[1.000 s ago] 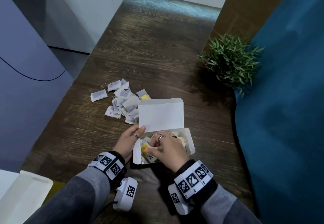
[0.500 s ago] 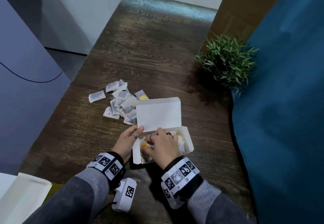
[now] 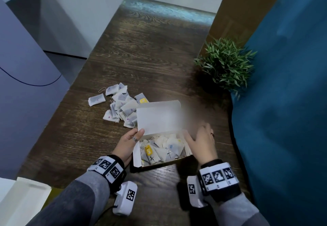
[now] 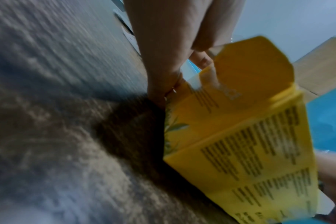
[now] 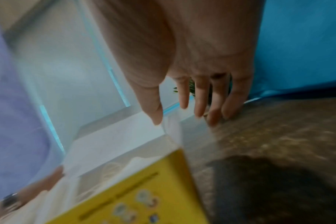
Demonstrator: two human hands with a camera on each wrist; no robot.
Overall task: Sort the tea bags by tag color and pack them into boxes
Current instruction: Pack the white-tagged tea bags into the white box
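An open yellow box [image 3: 159,163] with a white inside stands on the dark wooden table [image 3: 150,57], its lid [image 3: 157,119] upright. It holds several tea bags [image 3: 166,148], one with a yellow tag [image 3: 148,150]. My left hand [image 3: 137,135] pinches the box's left flap [image 4: 249,68]; the thumb lies at the lid's lower corner. My right hand [image 3: 196,135] is at the box's right end with straight, spread fingers [image 5: 199,98], the thumb touching the right flap [image 5: 171,125]. It holds nothing. A loose pile of tea bags [image 3: 122,107] lies behind and left of the box.
A small green plant [image 3: 226,64] stands at the table's right edge against blue fabric [image 3: 283,102]. Another pale open box [image 3: 21,201] sits at the near left corner. One yellow-tagged bag [image 3: 143,100] lies in the loose pile by the lid.
My right hand has come up out of the box and moved to its right end, fingers now straight. The left hand keeps its hold on the left flap.
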